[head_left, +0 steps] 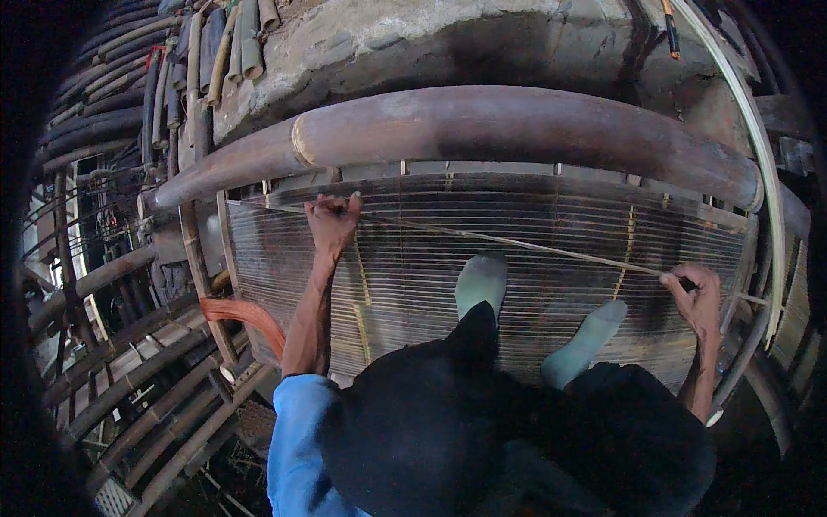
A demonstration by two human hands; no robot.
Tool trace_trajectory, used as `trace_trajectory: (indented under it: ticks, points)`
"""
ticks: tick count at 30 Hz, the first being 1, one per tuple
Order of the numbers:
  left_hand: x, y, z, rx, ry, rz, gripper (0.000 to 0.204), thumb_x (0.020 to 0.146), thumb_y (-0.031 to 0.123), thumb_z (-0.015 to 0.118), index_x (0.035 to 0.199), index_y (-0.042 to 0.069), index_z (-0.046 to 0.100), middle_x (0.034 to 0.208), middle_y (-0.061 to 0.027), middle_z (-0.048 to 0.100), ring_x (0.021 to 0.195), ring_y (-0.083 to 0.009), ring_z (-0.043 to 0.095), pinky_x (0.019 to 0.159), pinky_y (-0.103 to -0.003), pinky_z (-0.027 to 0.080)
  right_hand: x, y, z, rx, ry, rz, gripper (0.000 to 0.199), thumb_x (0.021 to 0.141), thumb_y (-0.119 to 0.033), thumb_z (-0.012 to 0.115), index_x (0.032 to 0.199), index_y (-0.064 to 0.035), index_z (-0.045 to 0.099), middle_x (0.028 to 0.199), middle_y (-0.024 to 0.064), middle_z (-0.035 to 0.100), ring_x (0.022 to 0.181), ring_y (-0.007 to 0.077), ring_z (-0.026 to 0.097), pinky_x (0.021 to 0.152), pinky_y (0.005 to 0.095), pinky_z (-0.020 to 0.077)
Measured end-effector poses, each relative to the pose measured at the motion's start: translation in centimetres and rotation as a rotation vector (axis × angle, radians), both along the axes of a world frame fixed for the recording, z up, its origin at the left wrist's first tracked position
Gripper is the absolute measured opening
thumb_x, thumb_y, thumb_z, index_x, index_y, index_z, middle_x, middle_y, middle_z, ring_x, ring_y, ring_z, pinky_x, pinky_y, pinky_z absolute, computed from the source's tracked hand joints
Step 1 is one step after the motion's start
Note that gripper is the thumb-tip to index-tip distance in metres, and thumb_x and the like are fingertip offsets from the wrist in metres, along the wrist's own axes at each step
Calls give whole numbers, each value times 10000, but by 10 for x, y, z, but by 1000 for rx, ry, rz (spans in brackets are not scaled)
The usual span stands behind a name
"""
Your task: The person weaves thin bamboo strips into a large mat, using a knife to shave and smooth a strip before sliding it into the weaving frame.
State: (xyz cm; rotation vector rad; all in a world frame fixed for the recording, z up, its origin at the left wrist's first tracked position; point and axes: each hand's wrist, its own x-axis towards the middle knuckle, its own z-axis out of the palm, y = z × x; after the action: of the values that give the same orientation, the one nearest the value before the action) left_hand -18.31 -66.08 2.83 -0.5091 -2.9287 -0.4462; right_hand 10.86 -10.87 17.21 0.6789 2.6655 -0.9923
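Note:
A long thin pale strip, which looks like split bamboo point(508, 239), stretches slantwise over a slatted mat point(413, 302). My left hand point(334, 222) is closed on it near the left end, and a short length pokes out past the fingers toward the mat's far left corner. At the right, lower in view, my right hand point(694, 293) pinches the strip's other end between thumb and fingers. The mat is of many narrow parallel slats, crossed by yellowish bindings point(629, 241). My feet in pale green socks point(482, 284) rest on it.
A thick brown bamboo pole point(482, 129) runs along the mat's far edge, before a rough stone ledge point(396, 43). Bundled long pale strips point(758, 146) curve down the right. An orange-red band point(245, 317) hangs at the left, near stacked bamboo poles point(112, 77).

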Motion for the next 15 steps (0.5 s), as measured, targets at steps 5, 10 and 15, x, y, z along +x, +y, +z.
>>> trace_trajectory:
  ticks: [5, 10, 15]
  points:
    - [-14, 21, 9, 225, -87, 14, 401, 803, 225, 771, 542, 62, 514, 538, -53, 517, 590, -264, 510, 816, -398, 397, -5, 3, 7, 91, 10, -37, 290, 826, -225, 779, 753, 32, 667, 655, 66, 593, 588, 177, 483, 579, 321, 404]
    - [-19, 20, 8, 190, 152, -72, 386, 796, 210, 778, 552, 64, 517, 533, -51, 508, 562, -269, 486, 855, -436, 446, -1, 0, -11, 84, 170, -50, 264, 806, -207, 792, 767, 25, 673, 692, 81, 617, 689, 183, 543, 655, 317, 422]
    - [-17, 9, 3, 277, 122, -22, 364, 783, 187, 784, 560, 74, 520, 523, -37, 504, 559, -271, 491, 867, -451, 458, -8, -8, -17, 89, 107, 7, 221, 768, -199, 816, 793, -7, 710, 715, 91, 656, 641, 210, 576, 635, 325, 459]
